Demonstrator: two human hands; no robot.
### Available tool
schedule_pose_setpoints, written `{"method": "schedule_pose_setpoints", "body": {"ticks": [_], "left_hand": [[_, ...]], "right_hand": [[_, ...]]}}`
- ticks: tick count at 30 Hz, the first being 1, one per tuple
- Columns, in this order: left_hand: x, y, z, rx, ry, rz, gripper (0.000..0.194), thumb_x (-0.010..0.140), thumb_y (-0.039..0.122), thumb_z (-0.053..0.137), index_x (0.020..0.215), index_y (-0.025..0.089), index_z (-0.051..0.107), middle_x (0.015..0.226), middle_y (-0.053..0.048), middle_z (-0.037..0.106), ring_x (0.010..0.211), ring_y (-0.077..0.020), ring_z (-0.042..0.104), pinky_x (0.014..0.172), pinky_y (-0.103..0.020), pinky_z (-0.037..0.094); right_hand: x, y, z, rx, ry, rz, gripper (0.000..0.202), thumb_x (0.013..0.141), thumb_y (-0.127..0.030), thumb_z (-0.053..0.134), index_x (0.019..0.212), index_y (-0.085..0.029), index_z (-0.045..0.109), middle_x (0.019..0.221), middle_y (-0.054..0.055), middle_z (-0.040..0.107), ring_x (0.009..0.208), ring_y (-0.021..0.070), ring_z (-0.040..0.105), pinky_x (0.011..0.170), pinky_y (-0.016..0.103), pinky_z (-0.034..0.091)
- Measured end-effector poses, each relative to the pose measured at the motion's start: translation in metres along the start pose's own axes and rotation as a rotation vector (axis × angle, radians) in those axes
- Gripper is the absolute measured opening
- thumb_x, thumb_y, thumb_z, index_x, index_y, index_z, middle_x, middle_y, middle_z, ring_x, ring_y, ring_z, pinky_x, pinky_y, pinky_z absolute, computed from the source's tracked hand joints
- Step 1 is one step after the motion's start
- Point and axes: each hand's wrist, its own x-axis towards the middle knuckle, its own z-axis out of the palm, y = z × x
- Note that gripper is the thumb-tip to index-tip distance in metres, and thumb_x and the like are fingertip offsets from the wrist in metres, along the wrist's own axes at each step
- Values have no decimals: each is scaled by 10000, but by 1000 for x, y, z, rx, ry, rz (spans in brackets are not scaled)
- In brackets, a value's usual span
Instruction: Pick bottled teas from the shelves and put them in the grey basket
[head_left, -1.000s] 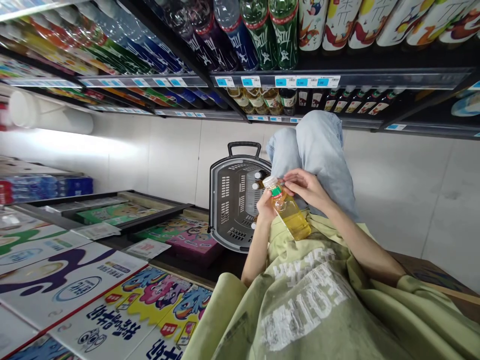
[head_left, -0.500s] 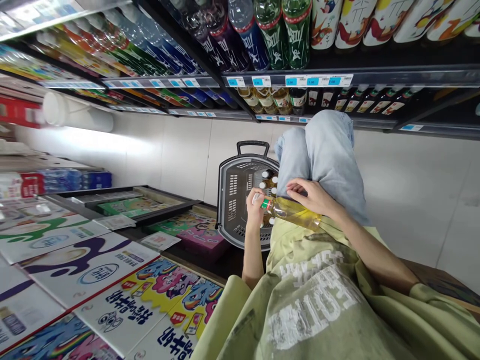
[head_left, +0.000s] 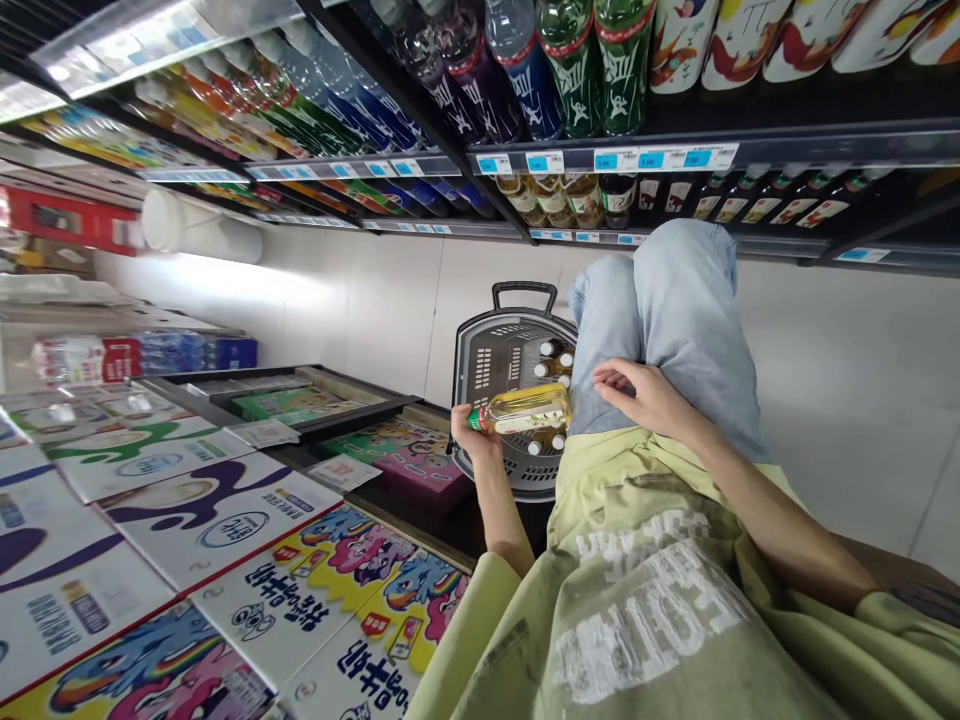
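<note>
My left hand (head_left: 477, 436) grips the green-capped neck of a clear bottle of yellow liquid (head_left: 529, 408). This bottle lies nearly level over the grey shopping basket (head_left: 480, 470), its base toward my knees and its pale label facing up. Several capped bottles (head_left: 549, 368) stand inside the basket, on the side closest to my legs; the held bottle partly hides them. My right hand (head_left: 641, 395) hovers at my thigh with its fingers loosely bent and apart, and nothing is in it.
Shelves of drinks (head_left: 585, 75) run along the far side, with a lower row of dark bottles (head_left: 750, 198). Stacked milk cartons (head_left: 202, 530) border the left. A white bucket (head_left: 199, 230) stands on the tiled floor (head_left: 382, 300).
My left hand has carried the bottle left, from my lap to over the basket, and its label now shows. My right hand has come away from the bottle. The view has shifted slightly.
</note>
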Motion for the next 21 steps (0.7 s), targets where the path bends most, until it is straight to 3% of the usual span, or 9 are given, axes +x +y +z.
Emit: {"method": "schedule_pose_setpoints", "body": {"ticks": [2, 4, 7, 9, 13, 16, 21], "left_hand": [[4, -4, -8, 70, 125, 43, 382, 734, 501, 643, 756, 252, 355, 640, 86, 310, 509, -98, 344, 490, -216, 275], [6, -9, -10, 295, 169, 136, 338, 751, 463, 691, 781, 246, 433, 658, 68, 398, 569, -129, 414, 549, -240, 332], [15, -23, -5, 822, 89, 337, 254, 831, 424, 683, 807, 242, 507, 744, -10, 570, 747, -223, 585, 735, -324, 455], [27, -37, -1, 1050, -22, 370, 184, 874, 385, 654, 848, 237, 547, 865, -81, 678, 887, -288, 666, 838, -370, 487], [57, -74, 0, 1247, -172, 212, 209, 940, 378, 631, 1005, 180, 640, 1056, -196, 755, 1051, -359, 719, 922, -413, 513], [71, -107, 3, 1291, -277, 98, 273, 955, 379, 653, 1092, 143, 662, 1120, -219, 767, 1100, -357, 719, 946, -405, 515], [70, -161, 32, 1280, -437, -17, 288, 918, 290, 737, 1151, 131, 680, 1178, -199, 771, 1102, -318, 711, 934, -365, 506]], "right_hand": [[0, 0, 0, -8, 5, 2, 163, 1017, -389, 672, 1079, -261, 750, 1027, 54, 834, 932, 274, 784, 910, 431, 656], [0, -1, 0, -16, 12, 3, 165, 1019, -398, 676, 1074, -261, 750, 1031, 56, 833, 932, 277, 784, 917, 436, 654], [0, -3, 0, -20, 10, 8, 158, 1025, -400, 676, 1072, -266, 746, 1041, 55, 834, 935, 279, 785, 917, 433, 654], [0, -4, 0, -28, 7, 18, 149, 1029, -393, 673, 1072, -268, 743, 1040, 51, 833, 933, 278, 784, 912, 429, 653], [0, -5, 1, -50, 18, 17, 119, 1039, -355, 672, 1080, -264, 736, 1039, 53, 822, 913, 264, 770, 900, 406, 651], [1, -5, 2, -80, 22, 10, 109, 1059, -333, 665, 1097, -256, 733, 1026, 54, 807, 888, 243, 752, 870, 369, 644], [3, -10, 1, -150, 34, -4, 98, 1078, -268, 640, 1119, -231, 721, 1010, 41, 777, 838, 200, 723, 807, 303, 618]]}}
